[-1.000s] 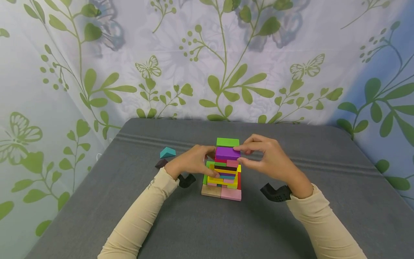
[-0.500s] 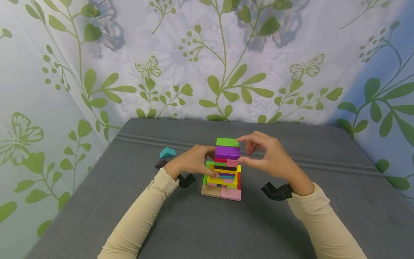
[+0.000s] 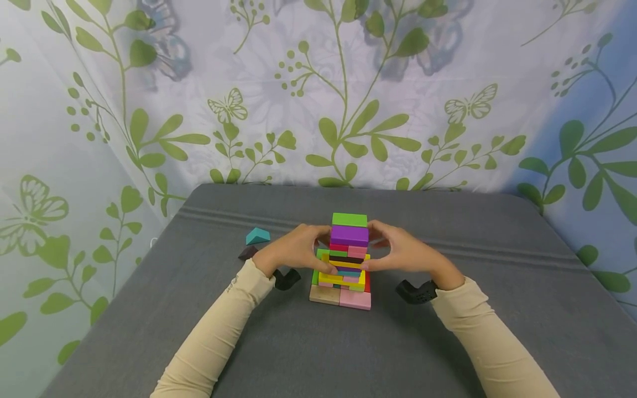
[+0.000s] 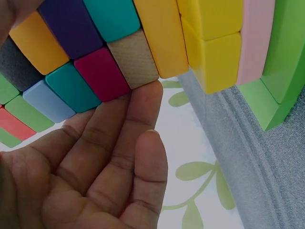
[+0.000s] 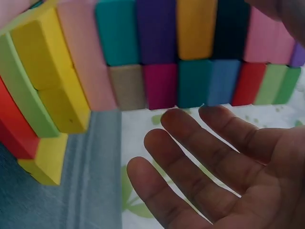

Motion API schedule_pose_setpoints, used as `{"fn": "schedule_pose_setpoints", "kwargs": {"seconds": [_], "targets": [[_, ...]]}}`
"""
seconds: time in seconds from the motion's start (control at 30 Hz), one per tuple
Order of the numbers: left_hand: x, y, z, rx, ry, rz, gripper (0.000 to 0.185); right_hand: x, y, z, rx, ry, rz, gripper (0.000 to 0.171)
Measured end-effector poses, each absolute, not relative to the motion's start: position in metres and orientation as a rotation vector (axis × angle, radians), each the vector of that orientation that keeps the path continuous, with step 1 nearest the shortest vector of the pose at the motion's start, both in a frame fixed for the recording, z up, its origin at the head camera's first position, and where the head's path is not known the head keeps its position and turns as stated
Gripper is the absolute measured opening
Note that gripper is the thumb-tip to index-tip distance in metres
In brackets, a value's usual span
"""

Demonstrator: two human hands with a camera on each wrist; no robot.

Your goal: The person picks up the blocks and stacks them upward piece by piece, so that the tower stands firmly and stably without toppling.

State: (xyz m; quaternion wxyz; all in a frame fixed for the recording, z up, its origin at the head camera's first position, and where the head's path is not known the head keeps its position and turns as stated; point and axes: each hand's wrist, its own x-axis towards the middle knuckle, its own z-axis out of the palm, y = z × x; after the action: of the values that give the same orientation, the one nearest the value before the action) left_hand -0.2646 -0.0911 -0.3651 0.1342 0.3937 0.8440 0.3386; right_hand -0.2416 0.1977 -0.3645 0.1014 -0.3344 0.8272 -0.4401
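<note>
A tower of colourful wooden blocks (image 3: 349, 260) stands in the middle of the table. A green block (image 3: 349, 220) tops it, above a purple block (image 3: 349, 234). My left hand (image 3: 298, 249) holds the tower's left side, thumb in front and fingers behind. In the left wrist view its fingertips (image 4: 145, 95) touch the rear blocks. On the other side my right hand (image 3: 405, 251) spans the tower, its thumb at the front. The right wrist view shows the index fingertip (image 5: 214, 114) at a blue block (image 5: 223, 83); the lower fingers stand apart from the blocks.
A teal triangular block (image 3: 257, 236) lies left of the tower, with a dark block (image 3: 247, 252) partly behind the left wrist. The grey cloth-covered table (image 3: 308, 354) meets a leaf-patterned curtain (image 3: 278, 138) at its far edge.
My right hand has gone from the purple block up to the green one, then down and inward to the tower's right side. The left hand keeps its place.
</note>
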Motion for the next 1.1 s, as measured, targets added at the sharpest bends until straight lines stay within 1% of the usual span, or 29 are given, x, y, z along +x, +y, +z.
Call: {"fn": "schedule_pose_setpoints", "kwargs": {"seconds": [0.17, 0.37, 0.43, 0.5, 0.67, 0.73, 0.93, 1.1], "targets": [[-0.265, -0.091, -0.365, 1.147, 2.437, 0.978, 0.072, -0.242, 0.193, -0.37, -1.001, 2.428, -1.294, 0.077], [-0.265, -0.1, -0.357, 1.078, 2.433, 0.937, 0.084, -0.241, 0.191, -0.37, -0.996, 2.444, -1.271, 0.076], [-0.267, -0.108, -0.352, 1.042, 2.444, 0.938, 0.085, -0.241, 0.191, -0.369, -0.989, 2.443, -1.27, 0.075], [-0.268, -0.119, -0.347, 1.01, 2.472, 0.946, 0.08, -0.241, 0.191, -0.369, -0.983, 2.443, -1.267, 0.075], [-0.277, -0.151, -0.339, 0.926, 2.602, 0.974, 0.06, -0.241, 0.189, -0.368, -0.981, 2.437, -1.263, 0.074], [-0.282, -0.165, -0.339, 0.875, 2.66, 0.971, 0.055, -0.241, 0.189, -0.367, -0.982, 2.433, -1.263, 0.074], [-0.298, -0.2, -0.352, 0.686, 2.756, 0.949, 0.051, -0.24, 0.189, -0.366, -0.979, 2.427, -1.265, 0.075], [-0.306, -0.22, -0.367, 0.517, 2.746, 0.919, 0.053, -0.24, 0.189, -0.367, -0.981, 2.426, -1.263, 0.075]]}}
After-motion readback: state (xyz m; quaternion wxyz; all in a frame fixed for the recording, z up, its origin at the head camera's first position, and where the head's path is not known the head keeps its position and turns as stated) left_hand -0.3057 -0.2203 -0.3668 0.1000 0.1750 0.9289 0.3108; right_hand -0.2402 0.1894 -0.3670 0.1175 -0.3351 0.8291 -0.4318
